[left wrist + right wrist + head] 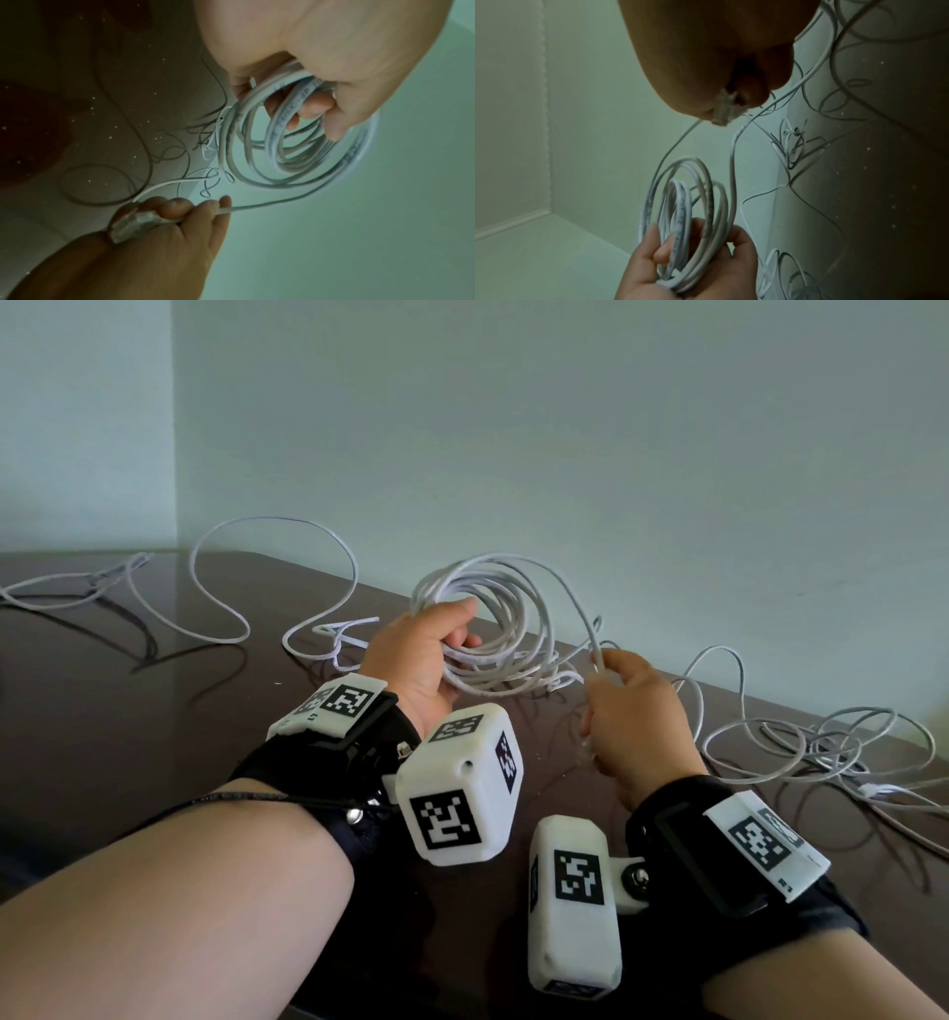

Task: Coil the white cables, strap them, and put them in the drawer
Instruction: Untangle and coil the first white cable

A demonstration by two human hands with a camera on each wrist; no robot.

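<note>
Fingers (pixel 318 105) of the left hand (pixel 416 660) are curled through the centre of the coil (pixel 493 629), thumb pressed over the top, so the finished loops are kept stacked and can't spring apart, prob. why the bundle is held upright above the worktop (pixel 154 737) rather than laid down. Fingertips (pixel 205 207) of the right hand (pixel 637 726) are pinched on the free tail of the same white cable (pixel 282 203), w/ the clear plug (pixel 723 113) tucked against the palm; the end is kept under control that way so the last turn can be fed onto the coil w/o whipping. Coiling is judged nearly done, since only a short run is left between the hands. No strap or drawer is seen in any view. A second white cable (pixel 246 608) is spread in wide loops toward the back left corner of the worktop, and a third, tangled one (pixel 821 752) is heaped near the right edge along the back wall, both apparently untouched and left where slack can be drawn freely.
</note>
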